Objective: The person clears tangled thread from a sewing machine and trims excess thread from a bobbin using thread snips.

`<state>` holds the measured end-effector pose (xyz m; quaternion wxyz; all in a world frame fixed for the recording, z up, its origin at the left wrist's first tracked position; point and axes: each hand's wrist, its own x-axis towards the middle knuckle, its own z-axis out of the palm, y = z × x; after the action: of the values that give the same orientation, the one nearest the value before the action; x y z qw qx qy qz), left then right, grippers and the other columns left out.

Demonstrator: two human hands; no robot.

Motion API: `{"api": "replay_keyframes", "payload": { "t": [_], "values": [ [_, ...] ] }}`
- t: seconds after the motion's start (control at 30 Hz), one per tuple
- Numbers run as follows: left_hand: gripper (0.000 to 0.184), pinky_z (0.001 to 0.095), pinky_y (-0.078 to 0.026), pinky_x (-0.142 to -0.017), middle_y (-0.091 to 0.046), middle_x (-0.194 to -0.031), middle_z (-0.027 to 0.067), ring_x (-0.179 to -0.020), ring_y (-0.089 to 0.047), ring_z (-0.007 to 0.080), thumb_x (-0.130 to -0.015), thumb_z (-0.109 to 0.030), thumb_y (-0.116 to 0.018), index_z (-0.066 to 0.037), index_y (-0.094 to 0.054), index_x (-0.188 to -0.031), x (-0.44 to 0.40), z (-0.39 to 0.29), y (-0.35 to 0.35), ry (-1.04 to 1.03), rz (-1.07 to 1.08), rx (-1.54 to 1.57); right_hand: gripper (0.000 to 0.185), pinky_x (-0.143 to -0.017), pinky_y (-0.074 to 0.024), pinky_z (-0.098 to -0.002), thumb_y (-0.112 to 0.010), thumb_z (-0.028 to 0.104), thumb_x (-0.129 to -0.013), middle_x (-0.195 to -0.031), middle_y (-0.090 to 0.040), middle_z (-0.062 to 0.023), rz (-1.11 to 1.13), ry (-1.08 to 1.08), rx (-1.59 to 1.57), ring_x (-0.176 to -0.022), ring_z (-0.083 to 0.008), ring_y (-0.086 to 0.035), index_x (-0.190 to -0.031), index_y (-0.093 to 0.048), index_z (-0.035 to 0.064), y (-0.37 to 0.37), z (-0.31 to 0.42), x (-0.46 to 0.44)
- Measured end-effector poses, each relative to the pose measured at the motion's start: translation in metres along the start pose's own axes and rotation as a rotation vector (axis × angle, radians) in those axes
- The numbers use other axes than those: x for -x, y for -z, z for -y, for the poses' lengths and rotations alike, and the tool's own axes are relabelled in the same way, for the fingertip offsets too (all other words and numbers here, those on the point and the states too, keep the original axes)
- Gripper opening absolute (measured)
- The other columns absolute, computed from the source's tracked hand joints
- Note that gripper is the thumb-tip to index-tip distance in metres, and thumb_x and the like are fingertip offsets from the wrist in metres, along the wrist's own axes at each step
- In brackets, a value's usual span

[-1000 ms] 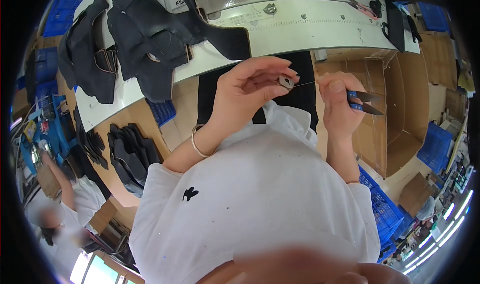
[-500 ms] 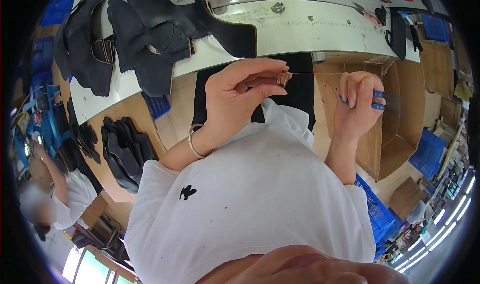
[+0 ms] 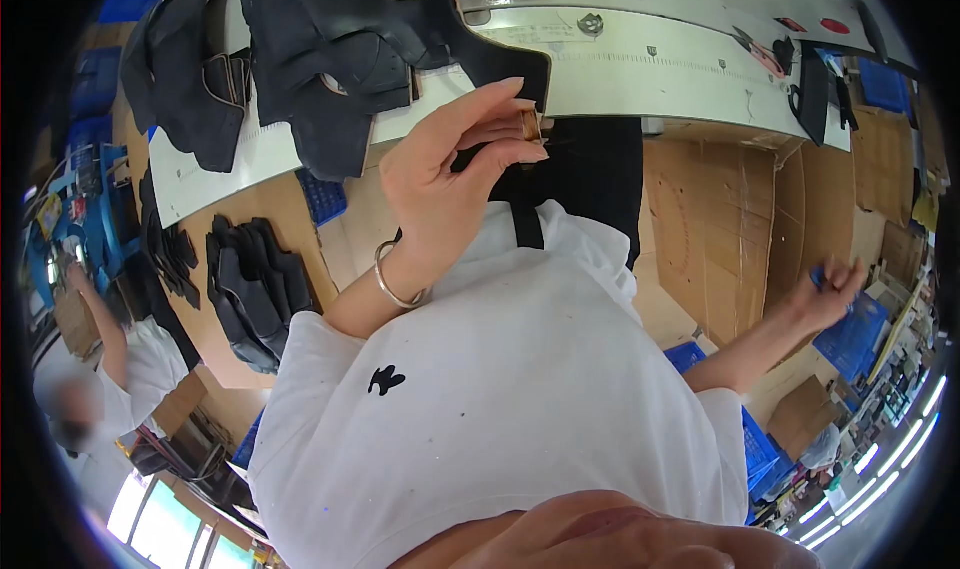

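Note:
My left hand (image 3: 440,164), with a bangle at the wrist, pinches a small bobbin (image 3: 531,125) wound with brown thread between thumb and fingertips. It is in front of the table edge, just below a dark flap of material. My right hand (image 3: 822,304) is stretched far out to the right, beyond the cardboard box, and is somewhat blurred. Its fingers are curled around blue-handled thread snips (image 3: 819,277), of which only a bit of blue shows. No thread can be made out between the hands.
Black cut pieces (image 3: 330,54) lie on the white table (image 3: 620,79) at left. Red-handled scissors (image 3: 762,54) lie at its right end. An open cardboard box (image 3: 710,229) stands below. More black pieces (image 3: 250,289) rest at lower left. Another person (image 3: 125,369) works at far left.
My right hand has swung outward to the right and toward my body, away from the bobbin. The taut thread between the hands no longer shows. My left hand still pinches the bobbin, slightly farther left.

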<state>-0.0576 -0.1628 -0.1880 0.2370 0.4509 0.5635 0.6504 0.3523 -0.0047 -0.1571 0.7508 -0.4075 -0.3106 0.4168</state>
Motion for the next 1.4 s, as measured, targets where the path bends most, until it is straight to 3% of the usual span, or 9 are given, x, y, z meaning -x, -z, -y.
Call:
{"api": "replay_keyframes", "payload": {
  "t": [0.13,0.2,0.27,0.4,0.47,0.57,0.73,0.97,1.4],
  "values": [
    [0.037,0.0303,-0.057,-0.077,-0.064,-0.097,0.0197,-0.086,-0.067,0.0288,-0.076,0.017,-0.059,0.010,-0.055,-0.112,-0.001,0.001,0.003,-0.037,0.012,-0.012,0.022,-0.053,-0.0330,-0.0228,-0.055,0.022,-0.091,-0.059,-0.037,0.0042,-0.346,0.149,0.381,-0.052,-0.0088,-0.033,-0.096,-0.060,0.0009,0.089,0.035,-0.054],
    [0.037,0.0299,-0.056,-0.077,-0.064,-0.097,0.0195,-0.087,-0.067,0.0283,-0.075,0.017,-0.060,0.010,-0.056,-0.111,-0.001,0.002,0.004,-0.045,0.010,-0.010,0.029,-0.056,-0.0400,-0.0295,-0.055,0.024,-0.090,-0.069,-0.051,-0.0016,-0.466,0.102,0.563,-0.061,-0.0152,-0.047,-0.107,-0.060,0.0010,0.278,0.070,-0.137],
    [0.037,0.0257,-0.054,-0.073,-0.067,-0.090,0.0128,-0.081,-0.067,0.0207,-0.070,0.010,-0.067,0.004,-0.061,-0.106,-0.002,0.001,0.000,-0.038,-0.063,-0.039,0.039,-0.067,-0.0476,-0.0347,-0.058,0.028,-0.088,-0.097,-0.063,-0.0079,-0.794,0.166,0.808,-0.080,-0.0227,-0.060,-0.112,-0.058,-0.0022,0.305,0.081,-0.124],
    [0.038,0.0240,-0.051,-0.063,-0.067,-0.082,0.0078,-0.072,-0.065,0.0179,-0.063,0.002,-0.075,0.000,-0.066,-0.100,-0.003,-0.004,-0.004,-0.120,-0.041,-0.240,0.041,-0.082,-0.0483,-0.0374,-0.061,0.026,-0.086,-0.113,-0.062,-0.0158,-0.499,0.540,1.411,-0.099,-0.0267,-0.060,-0.112,-0.059,-0.0058,0.310,0.084,-0.125],
    [0.039,0.0245,-0.049,-0.060,-0.066,-0.080,0.0066,-0.070,-0.062,0.0189,-0.059,-0.001,-0.076,-0.001,-0.067,-0.097,-0.005,-0.003,-0.011,-0.232,-0.045,-0.301,0.038,-0.082,-0.0488,-0.0356,-0.061,0.020,-0.087,-0.108,-0.063,-0.0186,-0.151,0.678,1.415,-0.098,-0.0219,-0.061,-0.116,-0.057,-0.0055,0.133,0.047,-0.062],
    [0.042,0.0248,-0.048,-0.059,-0.065,-0.079,0.0047,-0.071,-0.060,0.0193,-0.056,-0.003,-0.078,-0.002,-0.067,-0.096,-0.006,-0.005,-0.023,-0.362,-0.026,-0.362,0.029,-0.078,-0.0448,-0.0282,-0.050,0.012,-0.090,-0.107,-0.062,-0.0070,0.298,0.053,0.719,-0.088,-0.0124,-0.055,-0.114,-0.059,-0.0011,-0.068,-0.020,0.059],
    [0.045,0.0251,-0.049,-0.061,-0.066,-0.081,0.0031,-0.075,-0.059,0.0193,-0.054,-0.002,-0.078,-0.002,-0.067,-0.098,-0.002,-0.012,-0.030,-0.409,-0.019,-0.388,0.032,-0.052,-0.0353,-0.0169,-0.060,0.002,-0.077,-0.092,-0.064,0.0030,1.153,-0.542,0.420,-0.057,-0.0001,-0.041,-0.109,-0.063,0.0017,-0.168,-0.061,0.163],
    [0.045,0.0266,-0.048,-0.066,-0.069,-0.089,0.0053,-0.082,-0.059,0.0198,-0.056,0.004,-0.076,0.000,-0.066,-0.099,0.001,-0.013,-0.021,-0.459,0.028,-0.506,0.023,-0.051,-0.0317,-0.0165,-0.061,0.003,-0.080,-0.073,-0.060,0.0051,1.126,-0.644,0.502,-0.056,0.0000,-0.036,-0.102,-0.066,0.0023,-0.182,-0.063,0.170],
    [0.043,0.0271,-0.050,-0.067,-0.068,-0.091,0.0094,-0.082,-0.061,0.0211,-0.056,0.005,-0.076,0.001,-0.066,-0.098,0.003,-0.007,-0.022,-0.540,0.033,-0.515,0.020,-0.051,-0.0308,-0.0179,-0.061,0.006,-0.081,-0.067,-0.053,0.0066,1.103,-0.600,0.531,-0.057,-0.0009,-0.036,-0.100,-0.066,0.0026,-0.178,-0.064,0.174]
  ]
}}
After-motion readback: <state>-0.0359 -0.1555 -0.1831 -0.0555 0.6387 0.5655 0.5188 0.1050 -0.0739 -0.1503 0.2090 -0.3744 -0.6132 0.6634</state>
